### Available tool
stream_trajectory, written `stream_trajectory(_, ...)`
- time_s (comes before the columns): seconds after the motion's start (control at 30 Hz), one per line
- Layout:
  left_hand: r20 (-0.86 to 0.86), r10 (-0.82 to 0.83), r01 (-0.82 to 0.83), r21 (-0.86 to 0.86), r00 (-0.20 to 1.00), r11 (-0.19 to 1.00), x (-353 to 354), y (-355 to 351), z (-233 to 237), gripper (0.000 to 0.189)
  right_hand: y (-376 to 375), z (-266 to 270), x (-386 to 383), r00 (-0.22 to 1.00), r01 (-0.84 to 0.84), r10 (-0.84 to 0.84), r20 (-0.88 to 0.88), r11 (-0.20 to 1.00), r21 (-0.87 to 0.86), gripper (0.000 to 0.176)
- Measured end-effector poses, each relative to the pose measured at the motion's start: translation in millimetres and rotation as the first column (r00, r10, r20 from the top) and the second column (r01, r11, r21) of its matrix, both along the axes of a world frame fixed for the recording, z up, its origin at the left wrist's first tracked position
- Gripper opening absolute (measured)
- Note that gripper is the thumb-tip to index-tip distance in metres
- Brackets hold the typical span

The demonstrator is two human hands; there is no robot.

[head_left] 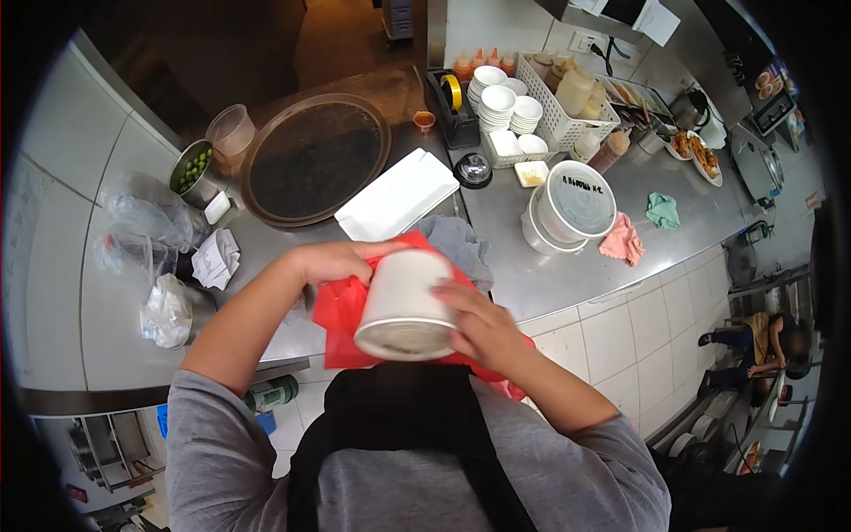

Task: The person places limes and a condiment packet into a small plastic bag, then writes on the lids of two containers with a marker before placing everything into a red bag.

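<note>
A white takeaway tub is held tilted in front of my chest, its lidded end with dark writing facing down toward me. My right hand, slightly blurred, grips the tub's right side. On the other side, my left hand has its fingers closed on a red plastic bag, which spreads behind and around the tub. Part of the bag is hidden by the tub, and so are some left fingertips. Just beyond my hands lie a grey cloth and a white takeaway box on the steel counter.
Two stacked lidded tubs stand at the right, near a pink cloth and a green cloth. A round brown tray lies at the back left. Small white bowls are stacked farther back. Another person is at far right.
</note>
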State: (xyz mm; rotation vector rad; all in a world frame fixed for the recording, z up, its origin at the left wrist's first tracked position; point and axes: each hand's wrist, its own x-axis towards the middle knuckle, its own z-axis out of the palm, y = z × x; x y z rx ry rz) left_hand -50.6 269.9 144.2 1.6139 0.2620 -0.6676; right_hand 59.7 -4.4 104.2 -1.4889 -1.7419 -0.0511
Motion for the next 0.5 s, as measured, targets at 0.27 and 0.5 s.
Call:
stream_trajectory(0.27,0.542,-0.146,0.098,0.117,0.828,0.988,-118,13,85,0.076,-5,-89,0,0.456,-0.088,-0.726,-0.515,0.539,-0.838,0.025)
stream_trajectory(0.5,0.324,-0.200,-0.057,0.637,0.924,0.769,-161,-5,65,0.100,-37,-94,-5,0.242,0.173,-0.742,-0.626,0.668,-0.724,0.032)
